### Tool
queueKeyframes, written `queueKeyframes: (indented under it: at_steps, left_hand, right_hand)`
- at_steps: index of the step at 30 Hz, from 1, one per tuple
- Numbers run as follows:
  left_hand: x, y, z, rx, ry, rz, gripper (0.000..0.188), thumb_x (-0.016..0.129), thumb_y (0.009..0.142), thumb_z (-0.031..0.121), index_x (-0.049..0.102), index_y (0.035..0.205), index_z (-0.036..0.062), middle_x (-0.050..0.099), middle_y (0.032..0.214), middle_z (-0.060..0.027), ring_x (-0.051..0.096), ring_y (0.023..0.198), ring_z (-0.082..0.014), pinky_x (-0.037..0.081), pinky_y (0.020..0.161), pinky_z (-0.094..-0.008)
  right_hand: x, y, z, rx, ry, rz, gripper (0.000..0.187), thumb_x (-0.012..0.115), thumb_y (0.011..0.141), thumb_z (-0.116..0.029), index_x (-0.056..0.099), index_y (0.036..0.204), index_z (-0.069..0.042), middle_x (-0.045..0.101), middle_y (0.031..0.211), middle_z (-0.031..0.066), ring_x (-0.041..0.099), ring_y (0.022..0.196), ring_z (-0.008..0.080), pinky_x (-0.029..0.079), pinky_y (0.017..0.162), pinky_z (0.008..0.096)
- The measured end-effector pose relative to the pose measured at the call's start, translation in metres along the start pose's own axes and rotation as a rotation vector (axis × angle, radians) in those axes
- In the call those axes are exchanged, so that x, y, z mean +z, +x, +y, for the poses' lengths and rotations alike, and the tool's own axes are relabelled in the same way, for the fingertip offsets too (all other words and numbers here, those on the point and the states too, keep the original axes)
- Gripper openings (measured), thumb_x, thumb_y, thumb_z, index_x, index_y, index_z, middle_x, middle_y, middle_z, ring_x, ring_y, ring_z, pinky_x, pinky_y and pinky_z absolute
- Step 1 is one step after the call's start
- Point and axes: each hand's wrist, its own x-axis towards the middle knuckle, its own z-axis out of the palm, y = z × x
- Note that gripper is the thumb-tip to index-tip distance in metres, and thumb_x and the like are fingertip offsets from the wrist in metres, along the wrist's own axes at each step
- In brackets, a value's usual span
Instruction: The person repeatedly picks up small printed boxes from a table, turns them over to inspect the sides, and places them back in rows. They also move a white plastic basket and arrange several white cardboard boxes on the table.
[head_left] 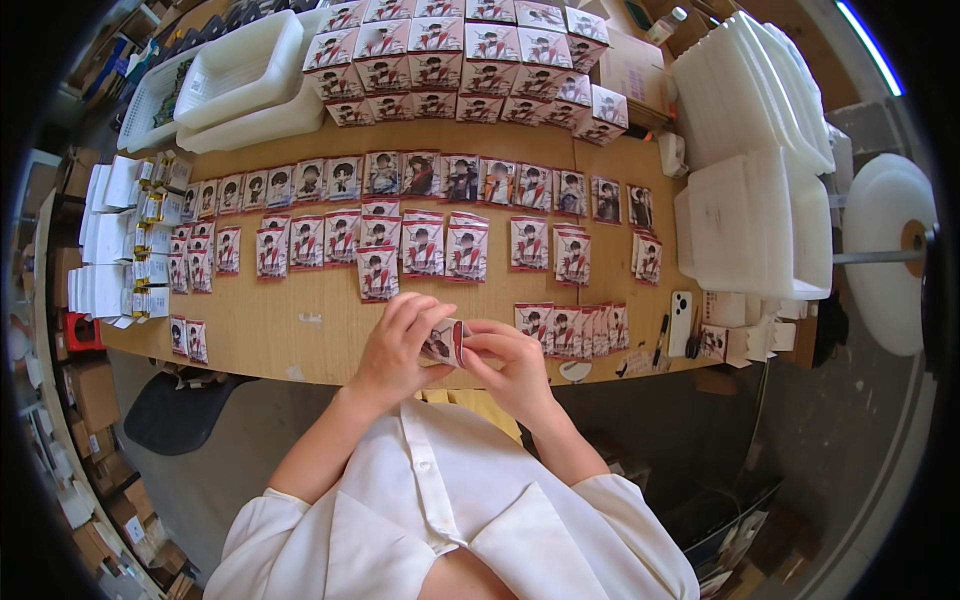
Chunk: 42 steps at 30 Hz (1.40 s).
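L grip [398, 345] + R grip [514, 366] hold red/white pkt [438, 344] by tbl [250, 345].

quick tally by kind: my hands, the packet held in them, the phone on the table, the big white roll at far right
Hands: 2 (left hand, right hand)
Held packet: 1
Phone: 1
White roll: 1
Total: 5

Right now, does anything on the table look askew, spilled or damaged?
I see no spill or damage. Slightly askew: in the middle row, one packet juts nearer the left hand than its neighbours, breaking the line.
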Motion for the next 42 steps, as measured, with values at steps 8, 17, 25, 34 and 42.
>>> queueKeyframes:
  at_steps: [8,17,25,34,42]
  left_hand:
    - [-0.019,0.003,-0.009,-0.069,0.003,0.012,0.080,0.087,0.053,0.012,0.056,0.126,0.0083,0.057,0.114,-0.0106,0.052,0.110,-0.0322,0.045,0.097,-0.0415]
    - [-0.027,0.003,-0.007,-0.060,0.005,-0.007,0.079,0.086,0.055,0.014,0.055,0.128,0.0074,0.057,0.117,-0.0106,0.052,0.113,-0.0317,0.044,0.098,-0.0421]
    - [-0.042,-0.007,-0.012,-0.150,-0.009,-0.078,0.072,0.084,0.056,0.016,0.060,0.125,0.0126,0.054,0.121,-0.0075,0.048,0.118,-0.0299,0.042,0.101,-0.0421]
    - [-0.088,-0.034,-0.044,-0.199,0.122,-0.165,0.072,0.081,0.057,0.013,0.060,0.126,0.0153,0.055,0.121,-0.0053,0.046,0.122,-0.0284,0.038,0.105,-0.0428]
    - [-0.134,-0.063,-0.089,-0.280,0.077,-0.175,0.074,0.076,0.060,0.007,0.056,0.131,0.0146,0.054,0.126,-0.0085,0.049,0.123,-0.0289,0.039,0.107,-0.0401]
  right_hand:
    - [-0.038,0.000,0.012,0.210,0.606,0.008,0.011,0.064,0.087,0.004,0.069,0.095,0.009,0.065,0.117,0.0182,0.065,0.092,0.0147,0.054,0.079,0.0269]
    - [-0.041,-0.005,0.023,0.371,0.766,0.031,0.027,0.062,0.089,0.003,0.062,0.116,0.005,0.064,0.118,0.0166,0.065,0.099,0.0170,0.057,0.079,0.0259]
    - [-0.025,0.003,0.016,0.385,0.783,-0.008,0.043,0.057,0.089,0.008,0.049,0.132,0.005,0.062,0.119,0.0184,0.065,0.103,0.0217,0.059,0.082,0.0301]
    - [0.033,0.020,0.009,0.450,0.703,-0.157,0.036,0.061,0.088,0.004,0.054,0.123,0.001,0.061,0.119,0.0099,0.062,0.104,0.0148,0.055,0.084,0.0253]
    - [0.103,0.044,-0.002,0.492,0.627,-0.192,0.037,0.062,0.089,0.003,0.054,0.124,-0.001,0.061,0.119,0.0091,0.060,0.106,0.0147,0.054,0.086,0.0265]
